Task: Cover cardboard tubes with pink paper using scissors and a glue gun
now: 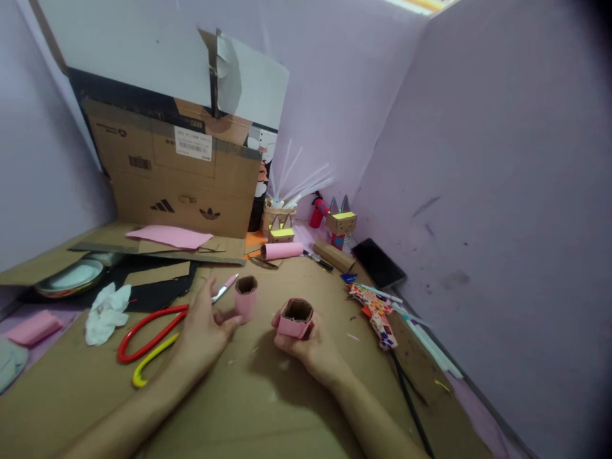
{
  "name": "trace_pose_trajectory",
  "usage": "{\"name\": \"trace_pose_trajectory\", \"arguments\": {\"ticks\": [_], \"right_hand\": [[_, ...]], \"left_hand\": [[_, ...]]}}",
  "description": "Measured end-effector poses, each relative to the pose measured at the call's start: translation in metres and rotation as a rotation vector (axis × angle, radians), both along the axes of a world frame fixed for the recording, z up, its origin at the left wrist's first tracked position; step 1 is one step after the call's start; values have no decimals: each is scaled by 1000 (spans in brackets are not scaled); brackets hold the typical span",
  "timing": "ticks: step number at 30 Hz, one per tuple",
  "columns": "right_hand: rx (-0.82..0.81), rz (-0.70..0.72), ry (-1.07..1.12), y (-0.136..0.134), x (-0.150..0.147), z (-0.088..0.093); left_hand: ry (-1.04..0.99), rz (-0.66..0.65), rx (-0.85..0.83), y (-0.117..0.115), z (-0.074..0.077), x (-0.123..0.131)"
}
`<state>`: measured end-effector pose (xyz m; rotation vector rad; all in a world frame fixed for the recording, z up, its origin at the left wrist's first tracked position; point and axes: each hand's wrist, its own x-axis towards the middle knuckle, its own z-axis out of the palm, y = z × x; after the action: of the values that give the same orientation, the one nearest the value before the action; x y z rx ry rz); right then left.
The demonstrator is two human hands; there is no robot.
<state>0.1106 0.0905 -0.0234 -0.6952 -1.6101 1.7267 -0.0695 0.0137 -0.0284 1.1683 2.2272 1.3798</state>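
My right hand [310, 347] is wrapped round a short pink paper-covered cardboard tube [295, 326], its open top facing up and its brown inside showing. A smaller, similar pink tube [245, 303] stands upright on the cardboard sheet [224, 395]. Beside it is my left hand [205, 325], fingers apart and thumb tip close to the tube's base; whether they touch I cannot tell. Under and left of that hand lie scissors with a red handle [148, 335] and a yellow part [153, 363]. A pointed silver-and-pink tip [224, 288] shows beyond the fingers.
An opened cardboard box [182, 185] stands at the back left, pink paper [169, 236] on its flap. Behind the tubes are a pink roll [282, 250], cat-eared cardboard figures [341, 223] and a basket [280, 213]. A phone [378, 262] and floral-wrapped piece [377, 312] lie right, crumpled tissue [108, 312] left.
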Motion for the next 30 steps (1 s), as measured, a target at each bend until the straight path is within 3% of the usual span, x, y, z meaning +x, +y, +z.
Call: {"name": "trace_pose_trajectory", "arguments": {"ticks": [3,5,8,10,15,20,26,30], "right_hand": [[1,-4,12,-2,-2,2],[-17,18,21,-6,-5,0],[-64,96,67,-12,-11,-5],[-24,128,109,-15,-14,-9],[186,188,77,-15,-11,-9],[109,238,16,-3,4,-1],[68,248,3,4,12,-2],[149,301,12,5,13,-2]], "left_hand": [[51,39,185,-19,9,9],[108,-113,200,-29,14,21],[170,-382,47,-33,19,39],[204,-466,-6,-28,20,46],[151,-447,31,-16,15,42],[38,-448,19,-17,9,37],[46,-544,-6,-21,18,43],[-27,-566,3,-19,14,43]]}}
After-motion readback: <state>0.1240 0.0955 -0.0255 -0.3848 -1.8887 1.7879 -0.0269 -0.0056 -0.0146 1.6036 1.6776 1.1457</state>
